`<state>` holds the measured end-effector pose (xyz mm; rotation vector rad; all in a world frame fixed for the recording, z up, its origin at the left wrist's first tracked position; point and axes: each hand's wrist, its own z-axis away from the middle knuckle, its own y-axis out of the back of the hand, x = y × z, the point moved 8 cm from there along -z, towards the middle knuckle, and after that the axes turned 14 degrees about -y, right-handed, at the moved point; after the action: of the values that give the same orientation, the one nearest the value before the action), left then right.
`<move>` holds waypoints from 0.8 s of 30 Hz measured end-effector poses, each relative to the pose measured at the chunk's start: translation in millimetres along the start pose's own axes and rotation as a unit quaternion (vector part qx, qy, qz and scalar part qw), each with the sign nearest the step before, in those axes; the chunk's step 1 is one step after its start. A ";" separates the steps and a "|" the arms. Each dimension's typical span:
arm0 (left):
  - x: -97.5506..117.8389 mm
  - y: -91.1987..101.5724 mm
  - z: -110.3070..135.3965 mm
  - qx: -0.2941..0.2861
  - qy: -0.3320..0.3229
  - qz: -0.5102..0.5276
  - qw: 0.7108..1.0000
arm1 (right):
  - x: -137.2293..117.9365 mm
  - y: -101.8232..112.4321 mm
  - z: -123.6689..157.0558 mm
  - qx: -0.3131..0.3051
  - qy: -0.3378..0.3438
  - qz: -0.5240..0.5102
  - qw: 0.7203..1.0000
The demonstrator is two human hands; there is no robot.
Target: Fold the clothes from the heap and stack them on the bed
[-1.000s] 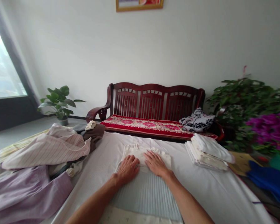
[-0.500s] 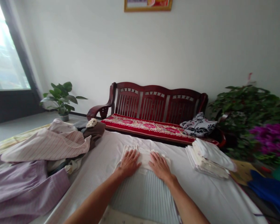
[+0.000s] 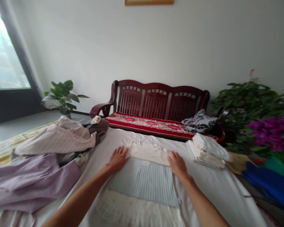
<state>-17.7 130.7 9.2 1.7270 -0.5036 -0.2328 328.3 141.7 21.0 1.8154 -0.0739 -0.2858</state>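
Observation:
A cream garment (image 3: 142, 208) with a ribbed pale-blue panel (image 3: 144, 181) across its middle lies flat on the white sheet in front of me. Its far end is a cream band (image 3: 149, 152) with a frilled edge. My left hand (image 3: 118, 158) rests at the band's left edge, palm down and fingers stretched. On the opposite edge lies my right hand (image 3: 178, 164), also flat with fingers out. Neither hand grips anything. The garment's near end runs out of the bottom of the view.
Rumpled clothes, among them a striped shirt (image 3: 59, 138) and a lilac garment (image 3: 35, 179), lie heaped on the left. Folded white clothes (image 3: 207, 151) are stacked on the right. Beyond the white sheet (image 3: 208, 189) stands a wooden bench (image 3: 156, 101); blue cloth (image 3: 269, 186) lies far right.
My hands have slid apart from the middle of the cream band to its left and right edges. More of the garment shows, and the view has tilted down slightly.

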 end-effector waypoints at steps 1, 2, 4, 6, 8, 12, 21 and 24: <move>-1.8 3.3 6.5 0.005 -0.005 0.005 1.000 | 5.6 4.6 5.8 0.004 0.006 -0.006 1.000; -3.3 7.2 13.3 0.011 -0.012 0.010 1.000 | 10.2 9.3 13.1 0.006 0.018 -0.017 1.000; -4.1 16.7 27.9 0.030 -0.039 0.023 0.999 | 16.8 18.9 31.6 0.010 0.056 -0.056 0.997; -1.5 27.4 44.6 0.051 -0.085 0.045 0.994 | 20.7 26.7 53.6 -0.002 0.100 -0.102 0.990; 3.1 36.4 63.4 0.058 -0.136 0.072 0.986 | 23.6 30.2 75.5 -0.035 0.131 -0.127 0.983; 7.0 45.9 97.8 0.036 -0.168 0.114 0.979 | 30.7 31.7 104.4 -0.081 0.133 -0.130 0.979; -18.0 43.6 64.8 0.071 -0.009 0.240 0.968 | 45.8 21.3 46.6 -0.089 -0.025 -0.279 0.956; -42.8 33.3 27.7 0.122 0.115 0.313 0.935 | 46.9 14.4 8.7 -0.103 -0.112 -0.330 0.932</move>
<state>-73.9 120.8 30.3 1.7096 -0.9033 0.5013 373.1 120.4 25.5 1.5423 0.4029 -0.9407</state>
